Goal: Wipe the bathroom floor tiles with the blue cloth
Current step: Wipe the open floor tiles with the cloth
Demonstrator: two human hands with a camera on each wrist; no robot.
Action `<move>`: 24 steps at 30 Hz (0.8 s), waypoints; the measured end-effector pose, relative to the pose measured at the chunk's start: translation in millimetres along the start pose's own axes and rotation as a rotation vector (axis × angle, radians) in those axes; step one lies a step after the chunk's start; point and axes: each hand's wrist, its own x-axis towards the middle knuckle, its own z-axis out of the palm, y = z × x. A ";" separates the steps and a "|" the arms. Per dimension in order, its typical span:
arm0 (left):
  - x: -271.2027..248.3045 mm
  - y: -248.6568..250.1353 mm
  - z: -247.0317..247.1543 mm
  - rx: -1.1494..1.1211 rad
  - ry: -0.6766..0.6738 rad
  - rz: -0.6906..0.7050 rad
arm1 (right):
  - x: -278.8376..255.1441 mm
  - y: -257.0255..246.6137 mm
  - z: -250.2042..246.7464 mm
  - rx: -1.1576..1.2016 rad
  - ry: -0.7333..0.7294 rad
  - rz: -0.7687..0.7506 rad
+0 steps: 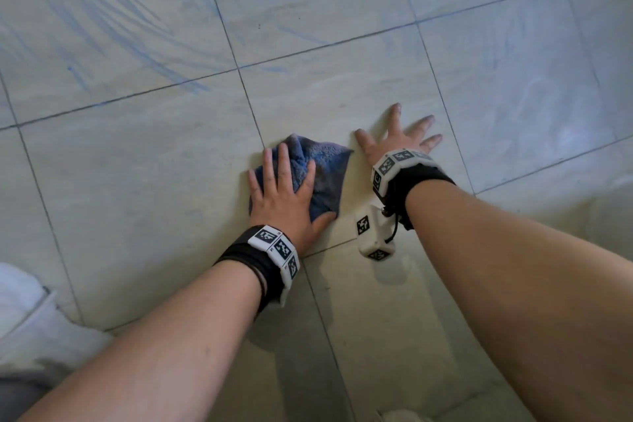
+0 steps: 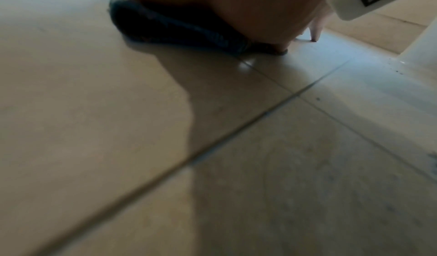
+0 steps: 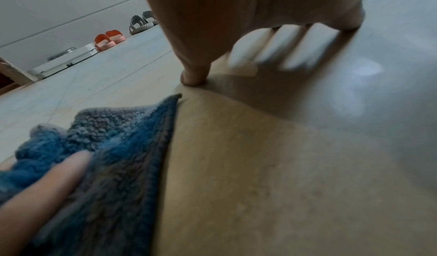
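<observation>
A crumpled blue cloth point(image 1: 322, 171) lies on the pale floor tiles point(image 1: 137, 181), just right of a grout crossing. My left hand point(image 1: 284, 195) presses flat on the cloth with straight, spread fingers; part of the cloth is hidden under the palm. In the left wrist view the cloth point(image 2: 175, 26) shows as a dark fold under the heel of the hand. My right hand point(image 1: 400, 137) rests spread on the bare tile just right of the cloth and holds nothing. The right wrist view has the cloth point(image 3: 118, 148) at lower left with a left finger on it, and the right thumb point(image 3: 194, 73) touching the floor.
Blue streaks point(image 1: 113, 31) mark the far left tiles. A pale garment point(image 1: 30, 319) lies at the lower left. In the right wrist view, orange slippers point(image 3: 108, 38), grey slippers point(image 3: 141, 22) and a flat white scale point(image 3: 64, 60) sit along the wall.
</observation>
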 end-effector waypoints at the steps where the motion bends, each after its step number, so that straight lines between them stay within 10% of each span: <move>1: -0.2 0.1 -0.1 -0.004 0.003 0.000 | -0.1 3.4 1.3 -0.017 -0.002 -0.015; 24: 22.9 -0.4 -10.0 -0.118 0.099 -0.077 | -8.2 20.6 19.8 -0.036 0.053 -0.070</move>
